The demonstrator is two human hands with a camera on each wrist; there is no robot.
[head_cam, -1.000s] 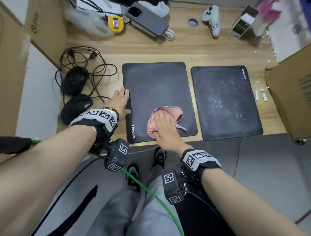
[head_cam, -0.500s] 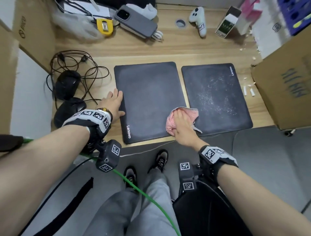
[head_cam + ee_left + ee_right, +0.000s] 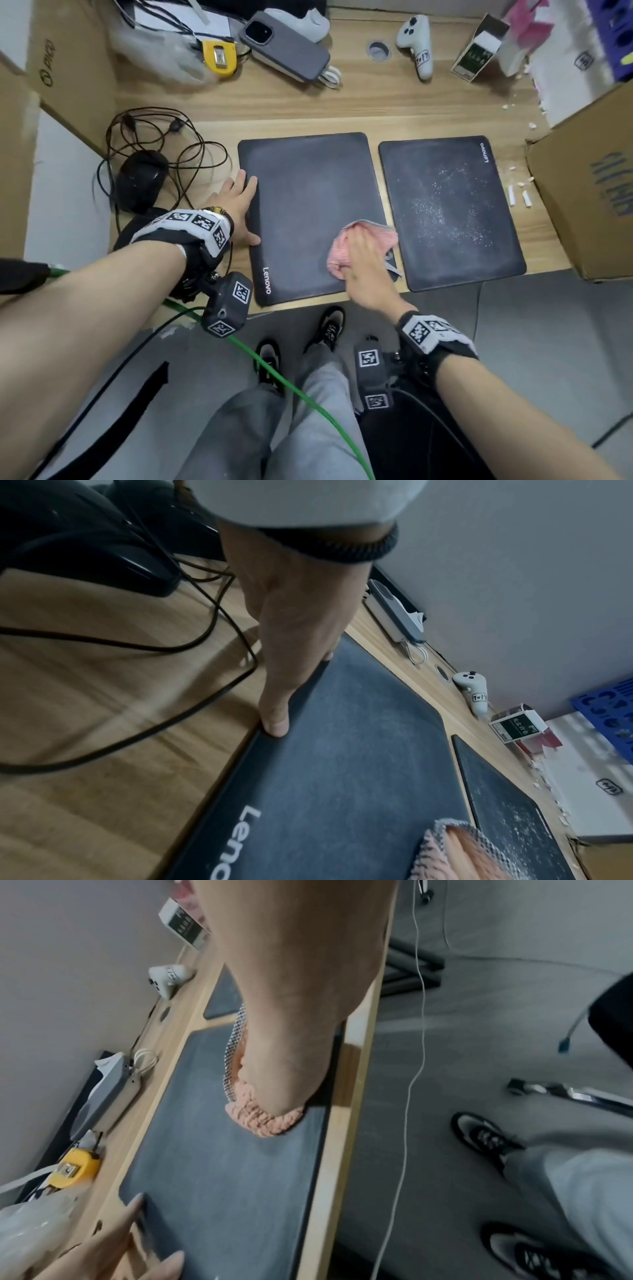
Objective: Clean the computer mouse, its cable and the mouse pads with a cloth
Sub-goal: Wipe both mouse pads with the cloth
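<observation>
Head view shows your right hand [image 3: 363, 253] laid flat on a pink cloth [image 3: 337, 258], fingers stretched out and pressing it down on the near right corner of the left mouse pad [image 3: 308, 192]; the cloth's far edge reaches the gap beside the right mouse pad [image 3: 445, 178]. From your right wrist camera, the bunched cloth [image 3: 263, 1121] bulges out from under your palm [image 3: 287, 1053], close to the pad's near edge. Your left hand [image 3: 236, 212] lies open, fingers straight, on the left pad's left edge, thumb on the pad near its "Lenovo" logo. Your left wrist camera shows the same: the fingertips [image 3: 274, 723] sit on the pad's border [image 3: 342, 750], half on the wooden desk [image 3: 103, 696].

The right pad carries a scatter of white specks across its middle. Both pads lie side by side on the desk, apart by a narrow strip of wood. To your left, well clear of the pads, a black computer mouse [image 3: 140, 178] sits inside loose loops of black cable [image 3: 191, 154], untouched. A second dark mouse-like shape lies partly hidden behind your left wrist.

At the desk's back edge lie a phone [image 3: 284, 44], a yellow tape measure [image 3: 219, 56] and a white controller [image 3: 416, 37].
</observation>
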